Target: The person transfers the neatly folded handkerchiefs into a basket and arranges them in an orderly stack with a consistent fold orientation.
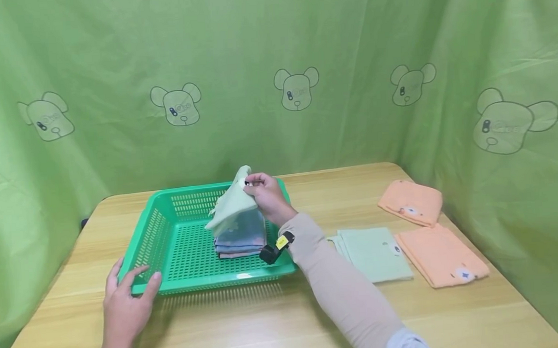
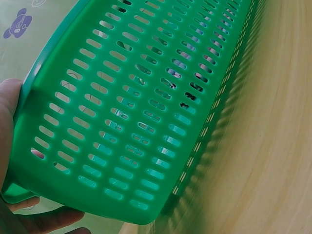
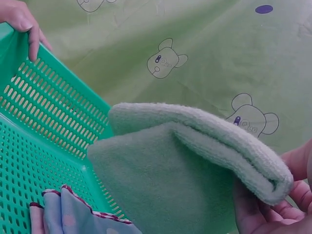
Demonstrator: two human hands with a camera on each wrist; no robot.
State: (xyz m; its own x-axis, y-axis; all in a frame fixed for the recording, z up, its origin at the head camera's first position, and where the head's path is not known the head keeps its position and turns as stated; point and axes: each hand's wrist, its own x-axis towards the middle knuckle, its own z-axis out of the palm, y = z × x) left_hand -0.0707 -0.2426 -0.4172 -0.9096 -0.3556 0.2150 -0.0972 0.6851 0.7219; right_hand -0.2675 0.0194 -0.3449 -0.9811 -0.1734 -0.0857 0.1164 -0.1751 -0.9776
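I have the pale green folded cloth (image 1: pixel 233 203) up in the right hand (image 1: pixel 267 198), over the right part of the green basket (image 1: pixel 209 284); thumb and fingers are clamped together on its upper right edge, and the right wrist view shows the thick fold pinched there, the rest of the cloth slanting away from the fingertips; below it, inside the basket, sits a stack of folded cloths (image 1: pixel 241 245), blue ones over a pink one, with dark red edging; I cannot tell whether the raised cloth touches that stack.

My left hand (image 1: pixel 128 305) is at the basket's near left corner; its fingers are spread apart from one another yet bent round the rim, gripping it.

Right of the basket, on the wooden table (image 1: pixel 267 325), lies another pale green cloth (image 1: pixel 375 257), partly hidden behind the right sleeve (image 1: pixel 335 285); beyond it are two orange cloths, the farther one (image 1: pixel 413 202) touching the nearer one (image 1: pixel 443 255); a black wrist device (image 1: pixel 269 253) with a yellow label hangs by the right cuff; green curtain (image 1: pixel 347 31) with outlined bear heads surrounds the table's back and sides.
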